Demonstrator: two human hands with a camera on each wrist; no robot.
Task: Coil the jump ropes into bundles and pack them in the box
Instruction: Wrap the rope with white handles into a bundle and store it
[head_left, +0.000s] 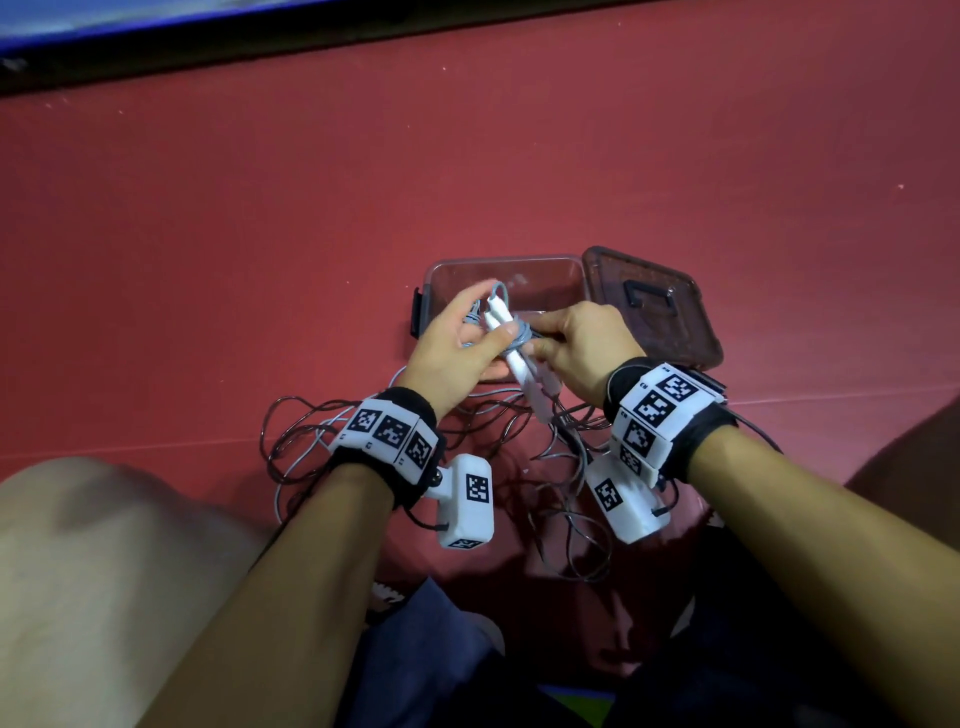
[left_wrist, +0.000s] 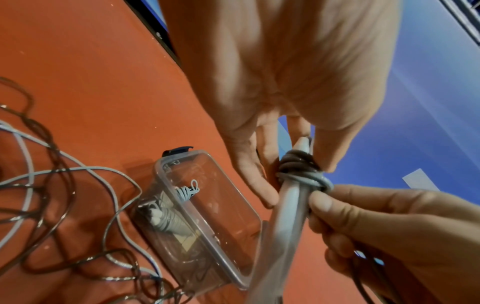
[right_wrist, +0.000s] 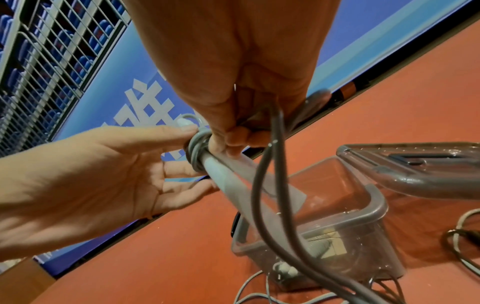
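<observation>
Two white jump rope handles are held together above the clear box. Grey cord is wound round them near their upper end. My left hand grips the handles, thumb over the wraps and fingers behind. My right hand pinches the cord just below the wraps, and slack cord hangs down from it. Inside the box lies one coiled rope bundle. Loose dark and grey ropes sprawl tangled on the red floor beneath my wrists.
The box's lid lies open against its right side, black handle up. My knee fills the lower left. A dark ledge and blue board run along the far edge of the red floor.
</observation>
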